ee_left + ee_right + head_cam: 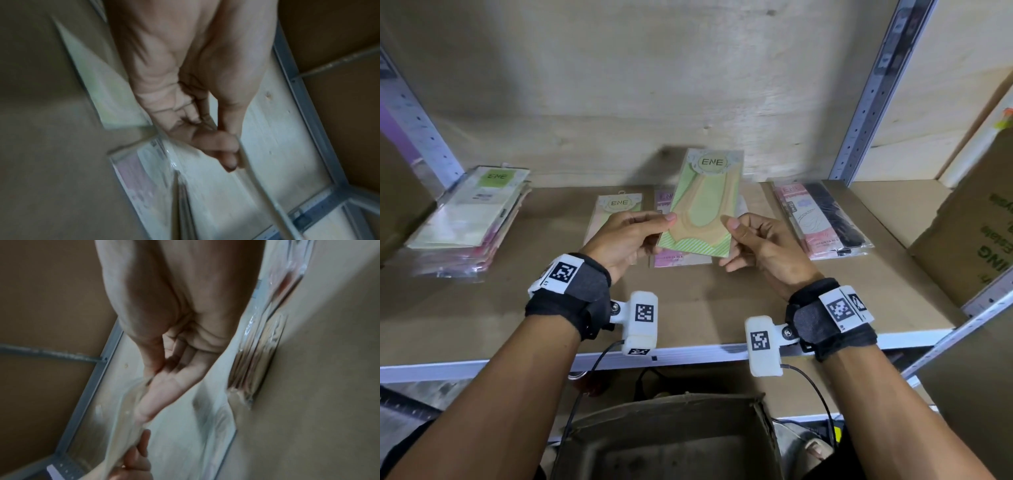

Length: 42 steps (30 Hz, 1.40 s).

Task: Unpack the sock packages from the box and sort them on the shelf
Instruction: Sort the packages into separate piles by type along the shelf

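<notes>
At the centre of the head view, above the shelf (722,301), a green-and-peach sock package (703,205) is held up tilted, its round "ENE" label uppermost. The left hand (625,240) pinches its left edge between thumb and fingers, and the right hand (756,241) pinches the right edge the same way; both wrist views are blurred but show fingers closed on a thin edge. The step in hand looks like reading the design to pick its pile. The likely match is the similar ENE package (616,212) lying flat just left of centre, beside a pink package (671,258) partly hidden by the held one. To do it well, lower the package flat onto its twin with edges squared, and let go one side at a time so it does not skid. The package is a stiff flat card in glossy clear film, so it will probably slide easily on other wrapped packs. A slumped stack (469,219) sits at left and pink-and-black packs (822,216) at right. The cardboard box (667,442) sits open at the bottom of the frame.
</notes>
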Each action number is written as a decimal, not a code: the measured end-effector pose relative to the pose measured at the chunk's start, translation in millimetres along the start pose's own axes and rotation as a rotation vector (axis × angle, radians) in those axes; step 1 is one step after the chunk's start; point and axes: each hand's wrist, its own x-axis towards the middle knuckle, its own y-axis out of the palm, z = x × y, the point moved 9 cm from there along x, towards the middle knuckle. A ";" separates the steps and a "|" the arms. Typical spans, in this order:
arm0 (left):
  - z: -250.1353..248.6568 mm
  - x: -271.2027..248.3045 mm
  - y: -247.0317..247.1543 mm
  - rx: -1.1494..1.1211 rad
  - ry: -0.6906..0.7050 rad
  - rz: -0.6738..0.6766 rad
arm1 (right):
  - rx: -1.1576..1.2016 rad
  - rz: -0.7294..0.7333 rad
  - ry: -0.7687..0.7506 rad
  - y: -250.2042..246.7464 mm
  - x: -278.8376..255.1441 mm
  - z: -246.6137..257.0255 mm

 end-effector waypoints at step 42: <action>7.3 -9.6 -145.6 0.710 -0.300 -0.284 | -1.127 0.038 0.341 141.0 104.1 -34.8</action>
